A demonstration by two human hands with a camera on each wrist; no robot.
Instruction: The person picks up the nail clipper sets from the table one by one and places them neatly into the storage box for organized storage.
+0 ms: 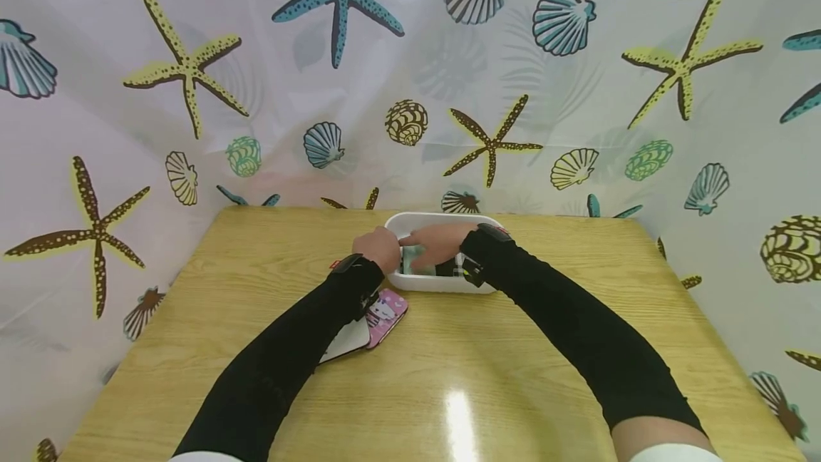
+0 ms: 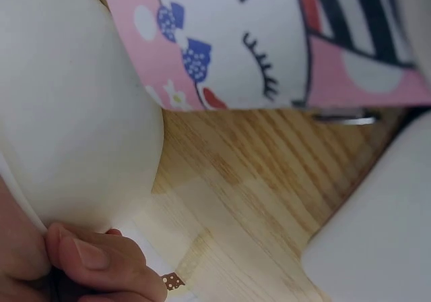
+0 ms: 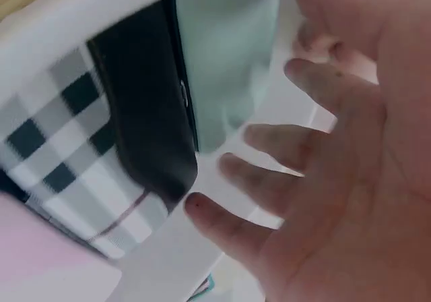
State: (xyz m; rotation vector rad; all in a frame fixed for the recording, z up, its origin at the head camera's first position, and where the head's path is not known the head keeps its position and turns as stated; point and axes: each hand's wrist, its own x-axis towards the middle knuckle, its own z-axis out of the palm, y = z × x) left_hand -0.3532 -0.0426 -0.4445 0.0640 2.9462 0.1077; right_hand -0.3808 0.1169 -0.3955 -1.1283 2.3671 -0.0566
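1. While the right hand reaches into the white oval plastic tray, its grip is spread: in the right wrist view the fingers are fanned apart and hold nothing.
2. Just under and ahead of those fingers, phone cases stand on edge in the tray: a mint-green one, a black one pressed against it, and a black-and-white checked one on the outer side.
3. That row lies toward the palm side of the right hand, so the cases' flat faces look at the fingers and their long edges run along the tray wall; the right hand is the nearer one to them.
4. At the tray's left end, the left hand curls over the rim; the left wrist view shows a fingertip bent against the white wall, so its grip seems to be clasping the tray edge, steadying it, as I judge.
5. Both forearms in black sleeves stretch forward and converge on the tray, wrists low over the yellow wood-grain surface.
6. Behind the left wrist, flat on the surface, lie a pink cartoon-print phone case and a white case partly under the sleeve.
7. Around the surface hangs a pale curtain printed with starfish and shells.
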